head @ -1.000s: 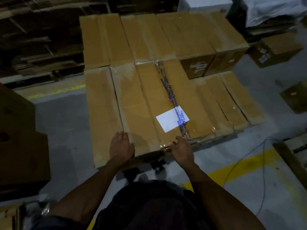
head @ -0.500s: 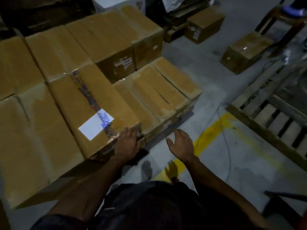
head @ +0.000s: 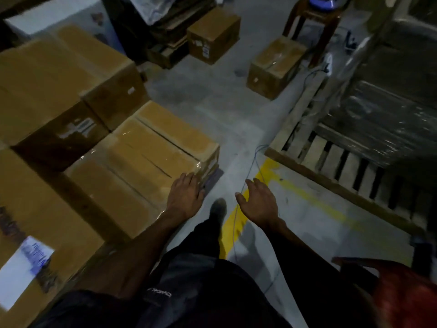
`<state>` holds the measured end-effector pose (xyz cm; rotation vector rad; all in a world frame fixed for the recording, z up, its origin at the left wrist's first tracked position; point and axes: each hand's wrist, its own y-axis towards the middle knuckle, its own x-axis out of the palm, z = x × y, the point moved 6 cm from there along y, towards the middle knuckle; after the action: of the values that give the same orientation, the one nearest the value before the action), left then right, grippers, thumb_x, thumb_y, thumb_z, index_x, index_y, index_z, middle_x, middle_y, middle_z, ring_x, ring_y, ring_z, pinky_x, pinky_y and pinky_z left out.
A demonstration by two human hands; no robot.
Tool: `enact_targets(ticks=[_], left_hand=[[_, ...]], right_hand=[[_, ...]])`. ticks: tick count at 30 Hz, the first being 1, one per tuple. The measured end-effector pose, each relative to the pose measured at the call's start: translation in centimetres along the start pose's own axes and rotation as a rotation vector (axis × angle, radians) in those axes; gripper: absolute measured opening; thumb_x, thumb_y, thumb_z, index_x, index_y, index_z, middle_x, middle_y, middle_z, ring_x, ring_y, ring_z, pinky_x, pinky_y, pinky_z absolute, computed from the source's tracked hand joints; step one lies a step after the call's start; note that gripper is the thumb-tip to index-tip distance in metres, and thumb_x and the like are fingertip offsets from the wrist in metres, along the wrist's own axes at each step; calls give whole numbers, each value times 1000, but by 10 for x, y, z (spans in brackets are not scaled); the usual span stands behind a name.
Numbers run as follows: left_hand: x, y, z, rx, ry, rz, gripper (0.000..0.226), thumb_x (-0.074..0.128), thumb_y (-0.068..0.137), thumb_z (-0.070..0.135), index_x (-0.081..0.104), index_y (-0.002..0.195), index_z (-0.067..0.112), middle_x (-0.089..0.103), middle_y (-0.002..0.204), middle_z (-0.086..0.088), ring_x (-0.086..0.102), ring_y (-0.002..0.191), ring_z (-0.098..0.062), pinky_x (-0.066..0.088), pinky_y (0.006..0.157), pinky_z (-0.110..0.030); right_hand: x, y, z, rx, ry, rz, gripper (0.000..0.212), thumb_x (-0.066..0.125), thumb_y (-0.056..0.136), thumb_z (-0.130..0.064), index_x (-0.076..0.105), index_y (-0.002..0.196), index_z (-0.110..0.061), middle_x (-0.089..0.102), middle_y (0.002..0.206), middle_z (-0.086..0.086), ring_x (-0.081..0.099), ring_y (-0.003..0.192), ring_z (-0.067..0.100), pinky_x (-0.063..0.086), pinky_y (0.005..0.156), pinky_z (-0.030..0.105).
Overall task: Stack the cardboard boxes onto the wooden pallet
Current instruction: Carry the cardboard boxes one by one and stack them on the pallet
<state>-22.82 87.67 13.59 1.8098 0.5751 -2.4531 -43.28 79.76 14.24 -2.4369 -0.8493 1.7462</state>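
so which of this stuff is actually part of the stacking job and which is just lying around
Part of the job:
- stacked cardboard boxes
- low box under the left hand
- two loose boxes on the floor
- right hand, open, holding nothing

Just lying about:
- blue cable on the floor
- yellow floor line
- wooden stool
- wrapped load on its own pallet

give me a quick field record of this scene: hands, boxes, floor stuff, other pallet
left hand: open, palm resting on the near corner of the low box
right hand: open, fingers spread, in the air above the floor, holding nothing
low box: taped, at the stack's right edge, lower than the boxes behind it
labelled box: near left, white label on top
loose boxes: two on the floor ahead, one nearer, one farther
yellow line: painted on the floor, thin cable lying across it
second pallet: wooden, right, wrapped load on it
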Motion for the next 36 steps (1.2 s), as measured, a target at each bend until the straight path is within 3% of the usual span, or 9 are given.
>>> enact_targets(ticks=[5,10,15,19,28,36], left_hand=[[-10,133,20,7,-82,-16,72,25,87,43,47,141,1,46,146,-19,37,139,-37,28,113,-44],[-53,257,35,23,-90,-32,74,24,86,44,45,142,1,44,148,-20,36,139,-37,25,115,-41],[-97,363,53,15,-78,-20,70,27,90,43,39,146,3,38,152,-17,31,142,-34,21,116,-40],[-107,442,57,-1,-84,-23,56,42,102,35,34,149,5,33,155,-15,26,145,-33,18,117,-39],[-145,630,61,-175,-105,-21,57,41,102,37,33,150,5,32,156,-15,27,145,-31,19,118,-40],[-218,759,57,-279,-196,87,68,34,91,43,43,143,0,44,147,-20,38,137,-36,28,114,-44]], right_hand=[[-44,115,27,71,-36,-40,70,42,99,-57,32,155,-16,25,163,12,23,149,29,23,119,42],[-101,214,34,88,-33,-2,89,25,85,-67,42,149,-8,40,154,20,37,142,37,33,111,46],[-149,310,41,114,-2,-8,79,36,91,-60,40,150,-8,37,156,19,33,144,33,30,115,42],[-175,398,46,89,-4,-31,71,42,97,-56,35,153,-13,30,160,14,28,147,30,25,118,37],[-243,627,63,-19,-58,-82,66,43,100,-52,32,153,-16,29,160,13,28,146,31,26,118,43],[-323,790,25,-169,-72,-73,64,46,100,-48,35,152,-13,33,158,14,29,146,30,28,117,44]])
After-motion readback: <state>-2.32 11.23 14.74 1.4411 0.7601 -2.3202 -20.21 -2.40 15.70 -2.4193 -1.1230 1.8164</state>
